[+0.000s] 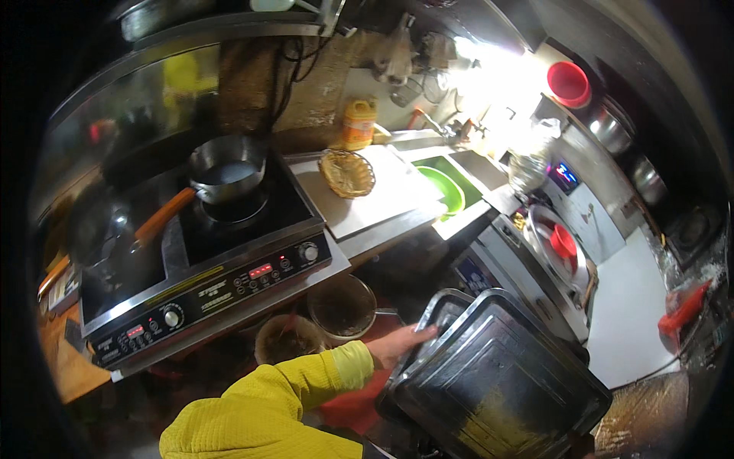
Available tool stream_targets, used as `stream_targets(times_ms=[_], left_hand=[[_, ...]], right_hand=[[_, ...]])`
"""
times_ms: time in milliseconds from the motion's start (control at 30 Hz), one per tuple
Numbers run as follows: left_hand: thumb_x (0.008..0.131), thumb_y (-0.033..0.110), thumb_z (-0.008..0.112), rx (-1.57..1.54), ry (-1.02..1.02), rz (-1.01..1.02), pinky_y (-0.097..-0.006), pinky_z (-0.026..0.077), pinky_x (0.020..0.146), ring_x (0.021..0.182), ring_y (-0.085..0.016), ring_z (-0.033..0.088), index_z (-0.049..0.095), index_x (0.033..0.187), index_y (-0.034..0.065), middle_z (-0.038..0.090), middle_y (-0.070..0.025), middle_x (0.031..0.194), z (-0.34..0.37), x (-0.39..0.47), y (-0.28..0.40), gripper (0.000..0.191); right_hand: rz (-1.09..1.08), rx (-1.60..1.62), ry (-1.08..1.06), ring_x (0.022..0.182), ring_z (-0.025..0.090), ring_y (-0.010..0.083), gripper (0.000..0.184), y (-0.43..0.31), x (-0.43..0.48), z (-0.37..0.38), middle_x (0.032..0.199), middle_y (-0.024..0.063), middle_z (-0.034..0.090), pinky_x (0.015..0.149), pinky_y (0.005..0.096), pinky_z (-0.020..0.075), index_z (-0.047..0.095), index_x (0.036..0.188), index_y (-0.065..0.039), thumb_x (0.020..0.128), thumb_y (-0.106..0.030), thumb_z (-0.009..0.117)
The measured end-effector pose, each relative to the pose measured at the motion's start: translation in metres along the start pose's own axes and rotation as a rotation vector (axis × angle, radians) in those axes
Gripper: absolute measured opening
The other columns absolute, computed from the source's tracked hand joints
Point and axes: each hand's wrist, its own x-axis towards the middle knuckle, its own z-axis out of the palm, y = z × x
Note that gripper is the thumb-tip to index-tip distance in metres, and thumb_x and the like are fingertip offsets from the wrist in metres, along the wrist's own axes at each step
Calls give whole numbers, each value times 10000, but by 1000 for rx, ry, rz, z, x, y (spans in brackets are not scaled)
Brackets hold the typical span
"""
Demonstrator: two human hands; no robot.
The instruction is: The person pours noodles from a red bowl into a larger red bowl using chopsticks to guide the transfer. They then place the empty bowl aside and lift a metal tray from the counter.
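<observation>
My left hand (397,345), at the end of a yellow sleeve, grips the rim of dark rectangular metal trays (493,373) at their left side. At least two trays overlap, tilted, and their far parts are hidden behind the front one. At the lower right edge of the front tray a small dark part of my right hand (582,445) may show; its fingers are hidden. A saucepan (227,169) with a wooden handle and liquid inside stands on the double induction cooktop (206,295), left of the trays.
Beyond the cooktop, a wicker basket (346,173) lies on a white board (395,189), near a yellow jug (359,124). A green basin (444,189) sits in the sink. Round containers (342,307) stand below the counter. To the right are a large metal basin (533,221) and a white surface (625,321).
</observation>
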Motion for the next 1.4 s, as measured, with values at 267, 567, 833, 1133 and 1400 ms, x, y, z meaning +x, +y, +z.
stream_targets(times_ms=[267, 567, 833, 1133, 1400], left_hand=[[922, 280, 494, -110, 123, 99, -272, 548, 619, 827, -135, 609, 548, 1100, 26, 597, -92, 1020, 28, -13, -28, 315], [890, 478, 494, 122, 251, 56, -343, 499, 712, 794, -159, 601, 577, 1064, 78, 626, -50, 913, 53, -22, -51, 444], [887, 414, 528, 142, 245, 59, -280, 517, 613, 728, -125, 596, 576, 1036, 70, 620, -55, 907, 20, 0, -48, 378], [905, 343, 524, 28, 296, -42, -297, 500, 760, 876, -141, 591, 572, 1144, 48, 593, -72, 1098, -31, 38, 16, 382], [911, 443, 476, 329, 386, 125, -305, 399, 937, 1051, -160, 512, 462, 1283, 43, 511, -101, 1227, -62, 62, 75, 546]], right_hand=[[-312, -669, 235, 640, 574, 255, 281, 47, 47, 17, 723, 73, 627, 592, 405, 462, 614, 889, -9, 895, -273, 516], [-349, 197, 326, 637, 380, 86, 104, 54, 78, 3, 723, -6, 457, 558, 251, 324, 524, 830, -12, 863, -104, 561], [-403, 347, 300, 774, 503, 131, 194, 57, 151, 47, 849, 51, 561, 696, 256, 412, 515, 992, 14, 856, -114, 569], [242, 817, -217, 722, 601, 179, 161, -33, 172, 102, 750, 57, 610, 630, 294, 481, 608, 879, -39, 758, -143, 631], [89, 749, -192, 738, 602, 183, 120, -96, 243, 117, 759, 59, 613, 636, 287, 479, 600, 856, -52, 754, -113, 621]])
